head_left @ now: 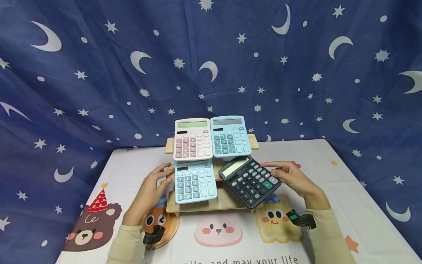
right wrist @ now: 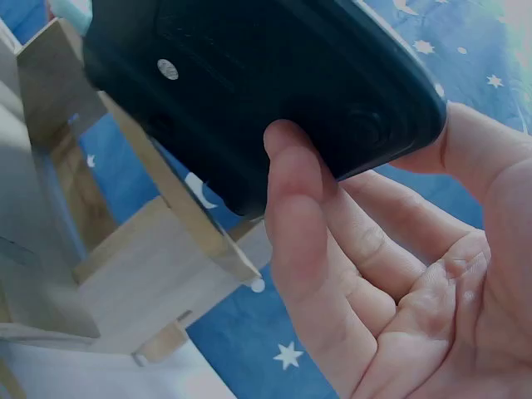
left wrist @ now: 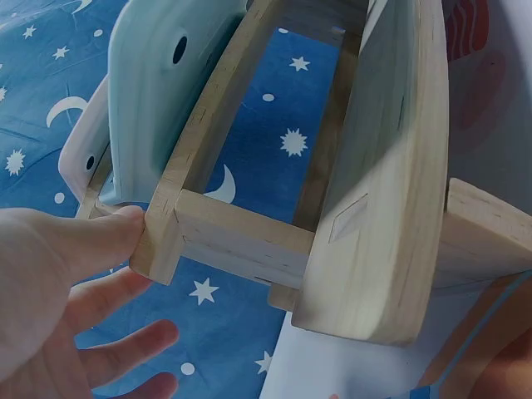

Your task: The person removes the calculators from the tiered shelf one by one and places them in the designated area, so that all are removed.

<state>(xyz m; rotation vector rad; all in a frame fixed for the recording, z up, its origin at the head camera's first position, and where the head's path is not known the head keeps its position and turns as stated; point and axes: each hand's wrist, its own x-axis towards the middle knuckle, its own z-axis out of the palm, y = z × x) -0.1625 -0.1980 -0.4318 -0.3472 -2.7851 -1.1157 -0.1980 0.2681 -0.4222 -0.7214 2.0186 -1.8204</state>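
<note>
My right hand (head_left: 295, 178) pinches a black calculator (head_left: 244, 192) by its right edge, with a finger under its dark back (right wrist: 241, 91) in the right wrist view. The calculator is tilted in front of the right half of a tiered wooden stand (head_left: 204, 208). At the stand's left side, my left hand (head_left: 148, 192) has its thumb and forefinger at the end of a wooden slat (left wrist: 162, 241), gripping it; the other fingers are spread. Next to that hand, a blue calculator (head_left: 195, 183) leans on the stand's left half.
On the upper tier stand a pink-and-white calculator (head_left: 192, 137) and another blue calculator (head_left: 230, 135), side by side. The white tablecloth (head_left: 329, 176) carries cartoon prints. Behind the table hangs a dark blue cloth (head_left: 230, 51) with moons and stars.
</note>
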